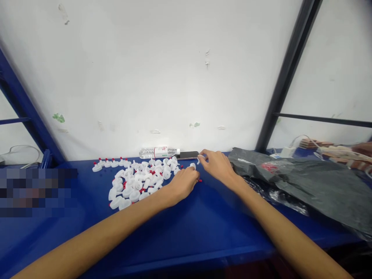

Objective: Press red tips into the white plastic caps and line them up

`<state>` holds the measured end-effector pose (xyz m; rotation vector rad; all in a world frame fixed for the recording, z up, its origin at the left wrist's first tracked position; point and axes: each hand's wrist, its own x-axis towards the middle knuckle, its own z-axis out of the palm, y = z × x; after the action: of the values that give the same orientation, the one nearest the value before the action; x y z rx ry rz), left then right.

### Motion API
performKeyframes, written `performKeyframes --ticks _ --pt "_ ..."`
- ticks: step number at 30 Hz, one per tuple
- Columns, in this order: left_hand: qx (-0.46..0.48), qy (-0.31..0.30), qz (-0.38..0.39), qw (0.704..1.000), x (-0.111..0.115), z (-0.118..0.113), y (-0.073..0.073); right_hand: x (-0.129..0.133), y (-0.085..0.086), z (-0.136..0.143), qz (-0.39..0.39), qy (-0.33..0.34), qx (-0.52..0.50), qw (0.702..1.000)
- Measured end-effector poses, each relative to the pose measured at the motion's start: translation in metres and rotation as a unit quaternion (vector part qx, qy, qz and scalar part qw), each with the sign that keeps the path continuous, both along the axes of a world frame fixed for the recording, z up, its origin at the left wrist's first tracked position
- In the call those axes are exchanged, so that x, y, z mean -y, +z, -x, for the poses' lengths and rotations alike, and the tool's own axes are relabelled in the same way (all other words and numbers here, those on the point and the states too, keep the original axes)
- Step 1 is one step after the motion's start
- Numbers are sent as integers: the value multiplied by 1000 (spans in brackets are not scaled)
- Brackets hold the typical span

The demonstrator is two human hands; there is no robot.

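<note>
My left hand [186, 182] has its fingers curled together at the right end of a pile of white plastic spout caps [135, 180]. A small red cap [200, 180] shows at its fingertips. Just behind those fingers is one white spout cap [192, 166], partly hidden. To the right, my right hand [215, 164] pinches a small white plastic part [199, 161] between thumb and fingers, close to the wall. Several loose red tips lie among the pile. A row of spout caps with red tips [112, 163] stands at the pile's back left.
A clear plastic bottle [159, 152] lies along the wall, with a dark phone-like slab [187, 155] beside it. A grey plastic bag [302, 186] covers the blue table's [186, 236] right side. Metal posts [286, 77] rise at both sides.
</note>
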<state>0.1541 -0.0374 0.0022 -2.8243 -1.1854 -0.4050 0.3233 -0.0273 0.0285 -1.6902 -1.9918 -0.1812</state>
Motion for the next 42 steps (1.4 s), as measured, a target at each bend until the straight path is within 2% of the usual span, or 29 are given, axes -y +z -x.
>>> performKeyframes --ticks 4,8,12,17,20,30,37,42 --pt "34 14 -22 999 8 16 14 1 -2 1 3 43 -49 998" --pt "103 21 -67 992 11 46 27 2 -2 5 46 125 -134 982" --pt "187 9 -118 975 7 72 23 1 -1 9 116 221 -240 938" --pt "218 20 -91 971 4 79 17 1 -2 13 149 315 -356 867" --pt "235 21 -89 968 6 76 17 4 -1 16 161 339 -389 841" --pt "244 -22 -101 964 15 76 12 9 -3 21 186 360 -376 833" --pt "294 -62 -128 945 17 76 8 10 -9 21 232 356 -423 800" --pt "322 -61 -127 936 21 74 14 12 -12 24 231 361 -457 780"
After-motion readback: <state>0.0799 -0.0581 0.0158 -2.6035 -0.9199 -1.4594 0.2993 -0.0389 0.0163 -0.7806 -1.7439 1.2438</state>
